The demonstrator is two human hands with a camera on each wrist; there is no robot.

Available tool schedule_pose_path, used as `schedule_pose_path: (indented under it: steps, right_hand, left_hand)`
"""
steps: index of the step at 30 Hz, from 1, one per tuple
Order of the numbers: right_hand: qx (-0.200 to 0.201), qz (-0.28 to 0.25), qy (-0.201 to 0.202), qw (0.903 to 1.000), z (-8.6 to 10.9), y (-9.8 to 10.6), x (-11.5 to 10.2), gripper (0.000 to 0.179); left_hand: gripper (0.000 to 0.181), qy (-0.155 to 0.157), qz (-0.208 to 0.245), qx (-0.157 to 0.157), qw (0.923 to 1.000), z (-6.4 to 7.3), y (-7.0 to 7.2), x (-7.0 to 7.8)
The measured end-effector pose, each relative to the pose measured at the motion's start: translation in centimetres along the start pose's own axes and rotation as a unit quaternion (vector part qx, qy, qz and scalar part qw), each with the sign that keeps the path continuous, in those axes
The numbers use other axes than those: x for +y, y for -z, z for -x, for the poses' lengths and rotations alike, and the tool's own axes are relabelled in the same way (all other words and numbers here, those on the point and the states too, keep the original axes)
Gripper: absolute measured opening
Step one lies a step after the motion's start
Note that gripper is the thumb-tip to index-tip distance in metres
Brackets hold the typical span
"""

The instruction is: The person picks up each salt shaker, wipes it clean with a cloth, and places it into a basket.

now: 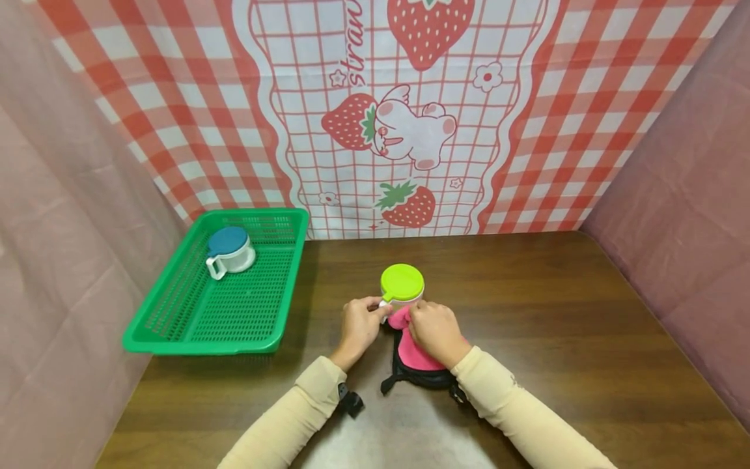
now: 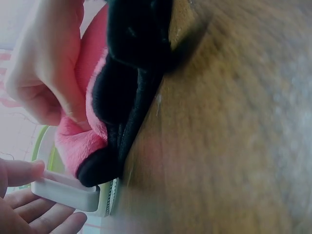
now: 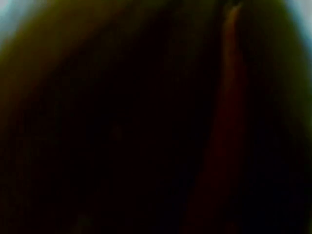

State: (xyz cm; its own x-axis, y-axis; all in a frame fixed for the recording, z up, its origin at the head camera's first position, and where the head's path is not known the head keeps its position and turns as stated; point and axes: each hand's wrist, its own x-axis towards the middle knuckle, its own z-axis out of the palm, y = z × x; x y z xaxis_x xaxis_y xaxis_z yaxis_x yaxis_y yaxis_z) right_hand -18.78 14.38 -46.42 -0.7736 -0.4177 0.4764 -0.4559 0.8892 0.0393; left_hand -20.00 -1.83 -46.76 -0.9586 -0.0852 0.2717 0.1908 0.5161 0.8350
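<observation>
A white cup-like container with a lime-green lid stands on the table. My left hand is at its left, with thumb and fingers around the white handle. On the near side lies a soft pink plush item with black edging and a black strap end. My right hand grips its pink fabric in a bunch, right up against the container's front. In the left wrist view the right hand shows curled fingers on the plush. The right wrist view is almost wholly dark.
A green perforated basket stands at the left, holding a white handled container with a blue lid. A checked strawberry-print cloth hangs behind the wooden table, with pink drapes at the sides.
</observation>
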Motion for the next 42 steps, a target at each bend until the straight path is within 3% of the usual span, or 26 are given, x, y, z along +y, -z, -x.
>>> schedule_pose_path:
  steps: [4, 8, 11, 15, 23, 30, 42]
  right_hand:
    - [-0.054, -0.024, -0.032, 0.9977, -0.3, 0.2, 0.5, 0.019]
    - [-0.111, -0.081, -0.076, 0.9876, -0.5, 0.4, 1.3, 0.028]
    - [-0.129, -0.115, -0.097, 0.9802, -0.5, 0.6, 2.0, 0.031]
    - [-0.115, -0.133, -0.109, 0.9784, -0.1, 1.4, 2.9, 0.026]
    - [-0.058, -0.135, -0.105, 0.9836, -0.5, 2.8, 3.9, 0.015]
    - [-0.076, -0.121, -0.092, 0.9854, -0.9, 2.0, 3.6, 0.022]
    - [-0.087, -0.16, -0.093, 0.9789, -1.1, 1.7, 3.4, 0.023]
  left_hand:
    - [0.016, 0.01, 0.001, -0.004, 0.9999, 0.0, 0.0, 0.0]
    - [0.017, 0.029, 0.009, -0.011, 0.9995, -0.1, 0.0, 0.1]
    - [0.017, 0.038, 0.016, -0.014, 0.9991, -0.1, -0.1, 0.0]
    - [0.018, 0.047, 0.019, -0.013, 0.9986, 0.1, -0.1, 0.0]
    - [0.018, 0.042, 0.021, -0.009, 0.9988, 0.2, -0.2, -0.4]
    - [0.018, 0.047, 0.031, -0.025, 0.9981, 0.2, 0.0, -0.3]
    - [0.017, 0.035, 0.024, -0.012, 0.999, 0.0, 0.2, -0.1]
